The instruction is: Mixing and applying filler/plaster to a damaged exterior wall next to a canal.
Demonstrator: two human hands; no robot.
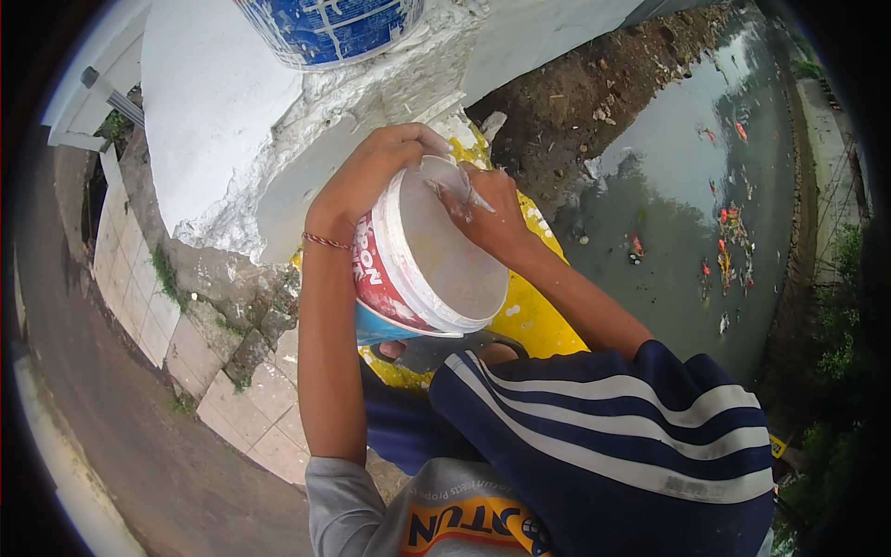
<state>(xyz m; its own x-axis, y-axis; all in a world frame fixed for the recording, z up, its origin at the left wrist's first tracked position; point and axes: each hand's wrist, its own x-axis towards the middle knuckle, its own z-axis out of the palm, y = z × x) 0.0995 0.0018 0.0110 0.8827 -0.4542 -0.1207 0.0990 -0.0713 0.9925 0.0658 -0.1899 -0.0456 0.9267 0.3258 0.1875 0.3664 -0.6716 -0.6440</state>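
Observation:
My left hand (371, 172) grips the rim of a small white plastic pail (436, 265) with a red and blue label, holding it tilted in front of my chest. The pail's inside is coated with white paint. My right hand (487, 209) holds a flat paint-smeared scraper (452, 178) at the pail's upper rim, its blade dipping inside. Both hands are flecked with white. Right behind the pail rises a white-plastered wall corner (278, 121) with rough wet filler along its edge.
A large blue and white bucket (329, 28) stands on top of the wall. I am perched on a yellow, paint-spattered surface (529, 316). Far below lie a paved path (139, 418) on the left and a murky canal (687, 186) with floating litter on the right.

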